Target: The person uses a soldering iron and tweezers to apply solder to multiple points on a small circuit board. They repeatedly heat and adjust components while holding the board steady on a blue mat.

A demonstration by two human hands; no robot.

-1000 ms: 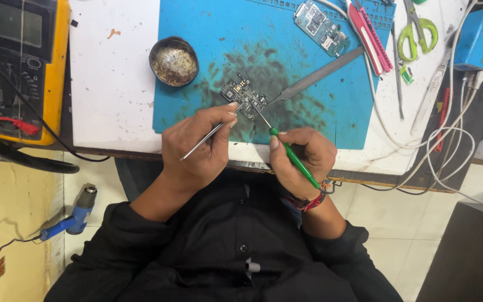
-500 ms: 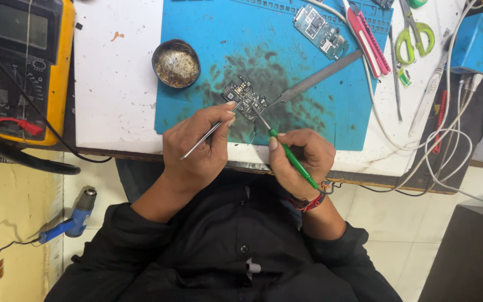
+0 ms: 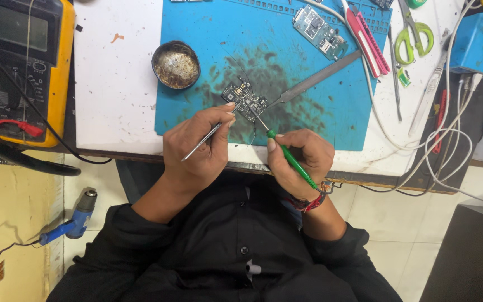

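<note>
Near the middle of the frame, a small dark circuit board [image 3: 245,101] lies on the stained blue mat [image 3: 197,106], which covers the upper centre of the white bench [image 3: 113,84]. The left hand [image 3: 197,151], just below and left of the board, pinches metal tweezers [image 3: 208,137] between thumb and fingertips, with the tips at the board's lower left edge. The right hand [image 3: 300,159], lower right of the board, is closed in a pen grip on a thin green-handled tool [image 3: 292,160] whose metal tip reaches up and left to touch the board. A flat grey metal file [image 3: 314,80] lies slanted on the mat, just right of the board. A round tin [image 3: 176,64] of brass wool sits at the mat's left edge. A second, green board [image 3: 320,25] rests at the top of the mat, with a pink knife [image 3: 366,39] and green scissors [image 3: 415,36] further right. A yellow multimeter [image 3: 20,70] fills the upper left corner. A blue hot-air gun [image 3: 71,223] lies on the floor at lower left.
</note>
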